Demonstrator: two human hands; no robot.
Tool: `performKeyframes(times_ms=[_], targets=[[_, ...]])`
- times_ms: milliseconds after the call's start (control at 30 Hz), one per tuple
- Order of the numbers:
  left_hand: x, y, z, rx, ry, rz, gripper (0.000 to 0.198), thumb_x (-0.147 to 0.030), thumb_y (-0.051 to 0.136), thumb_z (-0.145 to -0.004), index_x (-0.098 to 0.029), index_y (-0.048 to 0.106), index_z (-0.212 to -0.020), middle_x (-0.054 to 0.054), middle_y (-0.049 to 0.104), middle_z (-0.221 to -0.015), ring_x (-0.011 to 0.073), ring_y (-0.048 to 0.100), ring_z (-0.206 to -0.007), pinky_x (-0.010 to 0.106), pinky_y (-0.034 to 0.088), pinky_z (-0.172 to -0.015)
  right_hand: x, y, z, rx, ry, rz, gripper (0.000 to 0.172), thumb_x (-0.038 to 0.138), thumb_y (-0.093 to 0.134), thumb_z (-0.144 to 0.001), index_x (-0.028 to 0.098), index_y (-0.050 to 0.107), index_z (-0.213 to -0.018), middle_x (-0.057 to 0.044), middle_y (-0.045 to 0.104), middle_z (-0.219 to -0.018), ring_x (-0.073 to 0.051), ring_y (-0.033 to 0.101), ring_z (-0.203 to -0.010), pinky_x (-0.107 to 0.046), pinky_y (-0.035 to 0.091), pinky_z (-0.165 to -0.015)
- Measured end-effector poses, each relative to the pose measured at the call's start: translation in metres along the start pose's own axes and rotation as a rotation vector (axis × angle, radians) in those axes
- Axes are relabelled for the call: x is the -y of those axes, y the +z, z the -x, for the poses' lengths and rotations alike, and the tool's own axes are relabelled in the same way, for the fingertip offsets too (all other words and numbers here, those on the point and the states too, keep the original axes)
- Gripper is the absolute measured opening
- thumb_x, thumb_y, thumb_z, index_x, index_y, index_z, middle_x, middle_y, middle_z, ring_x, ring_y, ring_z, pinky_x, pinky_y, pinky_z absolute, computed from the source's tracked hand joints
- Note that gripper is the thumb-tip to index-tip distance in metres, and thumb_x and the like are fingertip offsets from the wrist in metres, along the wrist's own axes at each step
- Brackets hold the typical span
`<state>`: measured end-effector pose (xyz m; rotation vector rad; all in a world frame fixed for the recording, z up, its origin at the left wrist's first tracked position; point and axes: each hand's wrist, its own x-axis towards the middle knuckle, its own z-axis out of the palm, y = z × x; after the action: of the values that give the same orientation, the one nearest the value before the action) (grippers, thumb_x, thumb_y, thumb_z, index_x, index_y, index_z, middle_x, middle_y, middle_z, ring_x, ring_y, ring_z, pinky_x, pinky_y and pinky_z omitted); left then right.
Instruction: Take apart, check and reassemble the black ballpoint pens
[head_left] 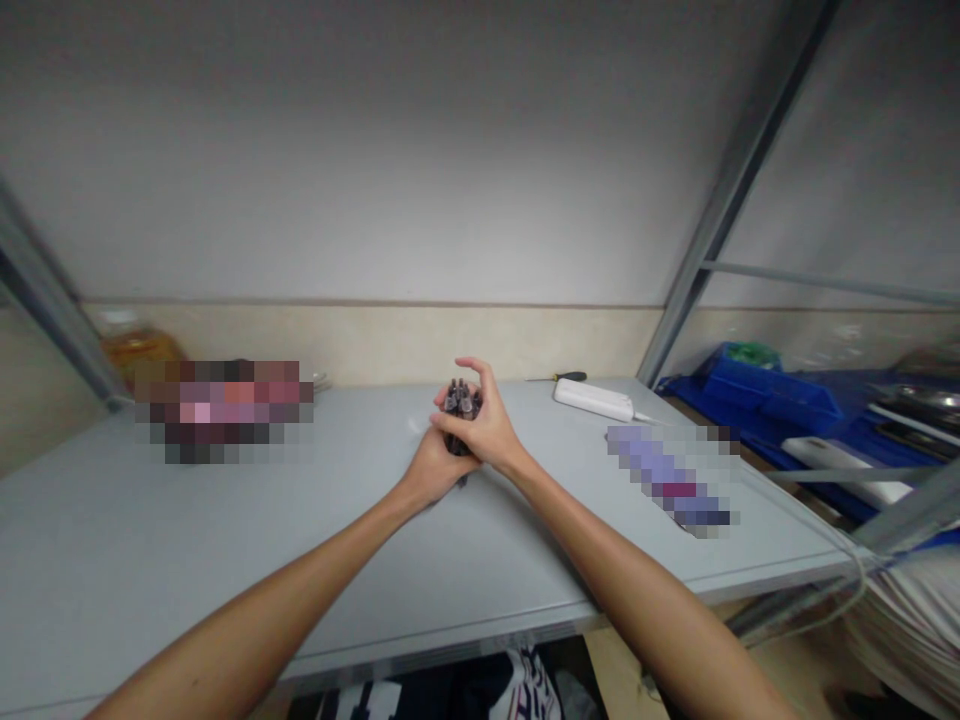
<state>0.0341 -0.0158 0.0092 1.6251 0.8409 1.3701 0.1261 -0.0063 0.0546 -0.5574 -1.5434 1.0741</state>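
Both my hands meet over the middle of a grey table (225, 560). Between them stands a bundle of dark pens or markers (461, 400), tips up. My left hand (431, 470) grips the bundle from below, fingers wrapped round it. My right hand (484, 425) closes round the bundle from the right side, its index finger curled over the top. The lower part of the bundle is hidden by the fingers.
A white power strip (594, 400) and a small screwdriver (559, 377) lie at the back right. A bottle of yellowish liquid (135, 345) stands at the back left. Blue bins (765, 395) sit on a metal rack to the right. Two patches on the table are blurred out.
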Motion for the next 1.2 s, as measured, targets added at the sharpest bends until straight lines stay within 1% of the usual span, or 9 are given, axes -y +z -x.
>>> performKeyframes(times_ms=[100, 300, 433, 567, 700, 867, 1033, 1133, 1200], targets=[[-0.001, 0.0, 0.001, -0.023, -0.002, -0.026, 0.05, -0.009, 0.064, -0.058, -0.013, 0.052, -0.106, 0.007, 0.062, -0.104, 0.0218, 0.059, -0.098, 0.032, 0.048, -0.085, 0.0, 0.0, 0.001, -0.004, 0.043, -0.008, 0.063, 0.02, 0.07, -0.06, 0.027, 0.034, -0.111, 0.004, 0.058, -0.078, -0.012, 0.055, -0.067, -0.028, 0.046, -0.066], [-0.009, 0.001, 0.003, -0.042, -0.013, -0.084, 0.041, -0.01, 0.062, -0.059, -0.013, 0.055, -0.099, 0.007, 0.064, -0.098, 0.0218, 0.061, -0.095, 0.031, 0.049, -0.081, -0.002, -0.001, 0.0, -0.011, 0.006, -0.011, 0.066, 0.024, 0.074, -0.057, 0.026, 0.035, -0.111, 0.004, 0.059, -0.078, -0.013, 0.056, -0.074, -0.028, 0.046, -0.07], [-0.01, 0.001, 0.004, -0.037, -0.026, -0.133, 0.042, -0.011, 0.061, -0.06, -0.011, 0.054, -0.101, 0.007, 0.064, -0.094, 0.0233, 0.061, -0.092, 0.033, 0.05, -0.078, -0.001, 0.0, 0.0, -0.02, 0.01, -0.04, 0.059, 0.025, 0.073, -0.059, 0.025, 0.039, -0.107, 0.004, 0.059, -0.076, -0.012, 0.055, -0.068, -0.027, 0.045, -0.066], [-0.011, 0.0, 0.007, -0.063, 0.019, -0.211, 0.051, -0.01, 0.063, -0.057, -0.013, 0.052, -0.107, 0.007, 0.064, -0.097, 0.0242, 0.06, -0.096, 0.035, 0.049, -0.082, 0.004, 0.001, 0.0, -0.019, 0.028, -0.065, 0.043, 0.027, 0.071, -0.061, 0.024, 0.047, -0.096, 0.004, 0.058, -0.071, -0.011, 0.053, -0.061, -0.025, 0.044, -0.061], [-0.014, -0.002, 0.008, -0.068, 0.021, -0.326, 0.065, -0.014, 0.067, -0.054, -0.014, 0.046, -0.115, 0.004, 0.064, -0.09, 0.0208, 0.062, -0.084, 0.031, 0.05, -0.074, 0.007, 0.001, 0.0, -0.058, 0.057, -0.127, 0.035, 0.029, 0.072, -0.061, 0.022, 0.052, -0.089, 0.005, 0.056, -0.066, -0.01, 0.05, -0.057, -0.023, 0.041, -0.056], [-0.013, -0.003, 0.009, -0.047, 0.014, -0.38, 0.069, -0.018, 0.069, -0.055, -0.014, 0.041, -0.119, 0.003, 0.064, -0.083, 0.0189, 0.063, -0.075, 0.03, 0.05, -0.068, 0.006, 0.002, 0.001, -0.096, 0.036, -0.134, 0.028, 0.028, 0.073, -0.061, 0.02, 0.056, -0.082, 0.003, 0.058, -0.068, -0.011, 0.053, -0.062, -0.024, 0.042, -0.061], [-0.014, -0.001, 0.008, -0.053, 0.018, -0.318, 0.064, -0.017, 0.067, -0.06, -0.015, 0.041, -0.118, 0.006, 0.064, -0.096, 0.0205, 0.062, -0.086, 0.032, 0.049, -0.076, 0.008, 0.001, 0.0, -0.102, -0.019, -0.084, 0.03, 0.031, 0.073, -0.061, 0.019, 0.055, -0.081, 0.002, 0.059, -0.071, -0.013, 0.058, -0.069, -0.027, 0.045, -0.067], [-0.017, 0.0, 0.008, -0.045, 0.008, -0.255, 0.067, -0.019, 0.07, -0.058, -0.016, 0.041, -0.119, 0.008, 0.062, -0.106, 0.0218, 0.06, -0.096, 0.033, 0.047, -0.083, 0.009, -0.002, 0.0, -0.098, -0.035, -0.055, 0.031, 0.033, 0.073, -0.062, 0.02, 0.053, -0.082, 0.001, 0.06, -0.072, -0.014, 0.059, -0.071, -0.028, 0.046, -0.069], [-0.019, -0.001, 0.007, -0.025, -0.004, -0.227, 0.07, -0.019, 0.072, -0.056, -0.017, 0.042, -0.12, 0.008, 0.061, -0.109, 0.0223, 0.059, -0.099, 0.034, 0.045, -0.086, 0.009, -0.003, 0.0, -0.106, -0.049, -0.035, 0.031, 0.033, 0.074, -0.061, 0.02, 0.053, -0.081, 0.001, 0.06, -0.071, -0.014, 0.059, -0.069, -0.028, 0.046, -0.068]])
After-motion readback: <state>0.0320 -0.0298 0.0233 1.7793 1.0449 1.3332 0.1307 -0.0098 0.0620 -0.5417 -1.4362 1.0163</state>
